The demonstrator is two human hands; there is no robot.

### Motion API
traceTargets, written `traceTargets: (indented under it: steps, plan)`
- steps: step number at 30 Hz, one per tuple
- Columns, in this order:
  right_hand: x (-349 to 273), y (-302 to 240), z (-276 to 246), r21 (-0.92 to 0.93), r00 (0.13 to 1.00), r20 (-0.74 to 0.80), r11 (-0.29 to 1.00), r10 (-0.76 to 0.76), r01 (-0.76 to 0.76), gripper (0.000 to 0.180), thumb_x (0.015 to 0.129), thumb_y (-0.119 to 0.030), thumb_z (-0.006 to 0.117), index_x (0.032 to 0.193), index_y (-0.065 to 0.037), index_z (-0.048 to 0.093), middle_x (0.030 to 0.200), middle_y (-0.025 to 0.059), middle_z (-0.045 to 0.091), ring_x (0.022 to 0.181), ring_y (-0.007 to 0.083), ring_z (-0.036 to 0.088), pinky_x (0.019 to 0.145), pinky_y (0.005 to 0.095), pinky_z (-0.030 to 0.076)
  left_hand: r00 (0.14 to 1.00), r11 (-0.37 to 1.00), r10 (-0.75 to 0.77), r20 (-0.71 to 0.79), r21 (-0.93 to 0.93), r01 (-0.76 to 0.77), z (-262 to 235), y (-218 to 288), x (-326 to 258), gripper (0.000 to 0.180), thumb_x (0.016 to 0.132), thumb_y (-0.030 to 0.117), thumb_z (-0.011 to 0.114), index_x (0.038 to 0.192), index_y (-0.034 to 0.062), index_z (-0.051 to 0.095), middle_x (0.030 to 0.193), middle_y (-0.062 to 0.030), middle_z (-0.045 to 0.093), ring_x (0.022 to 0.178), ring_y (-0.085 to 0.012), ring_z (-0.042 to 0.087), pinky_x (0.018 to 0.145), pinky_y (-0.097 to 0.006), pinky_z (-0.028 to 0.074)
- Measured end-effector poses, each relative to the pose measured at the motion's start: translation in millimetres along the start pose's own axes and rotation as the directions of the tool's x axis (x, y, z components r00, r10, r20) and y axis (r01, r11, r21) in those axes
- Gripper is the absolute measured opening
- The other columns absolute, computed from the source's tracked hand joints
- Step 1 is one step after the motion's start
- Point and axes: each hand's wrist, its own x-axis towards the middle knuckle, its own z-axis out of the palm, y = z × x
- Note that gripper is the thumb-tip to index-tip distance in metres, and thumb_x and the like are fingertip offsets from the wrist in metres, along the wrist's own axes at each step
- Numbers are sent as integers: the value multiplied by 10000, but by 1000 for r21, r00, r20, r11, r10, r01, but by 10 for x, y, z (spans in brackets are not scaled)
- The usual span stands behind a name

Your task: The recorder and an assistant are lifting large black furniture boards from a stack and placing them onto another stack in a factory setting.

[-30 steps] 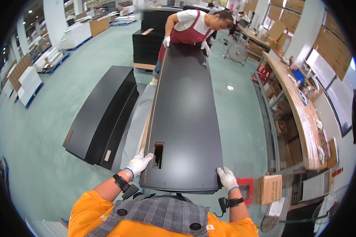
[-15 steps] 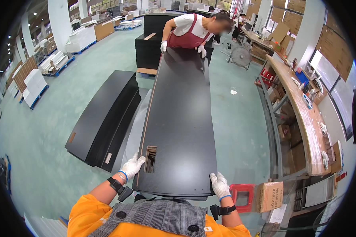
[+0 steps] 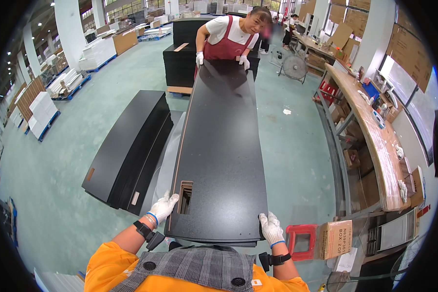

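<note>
Gloved left hand (image 3: 163, 206) and right hand (image 3: 270, 228) gripping long black panel (image 3: 221, 146), now drawn nearer; co-worker's hands (image 3: 222, 60) holding far end.

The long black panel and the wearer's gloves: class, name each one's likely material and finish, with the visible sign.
Long black panel: probably laminated wood board, matte speckled black; brown core shows along its left edge.
Gloves on left hand and right hand: apparently white knitted fabric with blue cuffs.

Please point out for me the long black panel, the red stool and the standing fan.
long black panel (image 3: 224, 146), head view, on the middle of its top face.
red stool (image 3: 301, 228), head view, on its seat's near edge.
standing fan (image 3: 295, 67), head view, on its round grille.
</note>
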Motion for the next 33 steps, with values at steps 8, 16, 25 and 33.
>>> traceTargets:
  steps: [8,16,25,33]
  plan:
    - [79,25,7,43,1000,-2,999,-8,9,622,966,-518,462,1366,-45,515,1360,218,540,1269,391,508,1036,507,412,1000,1000,6,9,4,-6,-1,14,-41,957,936,712,289,1505,-54,228,1282,-382,524,1237,-498,497,1054,-467,393]
    - [197,-3,-27,-13,999,-7,999,-42,42,605,969,-511,462,1345,-42,527,1323,234,562,1231,408,533,1011,512,432,999,999,39,-5,-30,-39,-5,-11,-50,940,942,701,321,1514,-39,227,1280,-365,540,1235,-482,513,1051,-454,402]
    - [216,-30,-115,-46,999,30,998,-40,41,665,962,-538,455,1378,-21,495,1374,240,529,1288,402,492,1055,493,397,999,999,-9,46,-44,11,-93,104,12,976,936,716,300,1490,-85,246,1392,-343,457,1314,-453,441,1095,-431,353]
    - [285,-50,-173,-36,995,102,999,-11,15,731,945,-579,452,1400,-8,476,1406,247,503,1325,395,462,1091,488,359,998,998,-10,55,-66,14,-69,52,91,963,938,712,304,1489,-76,258,1447,-329,403,1333,-442,421,1101,-425,348]
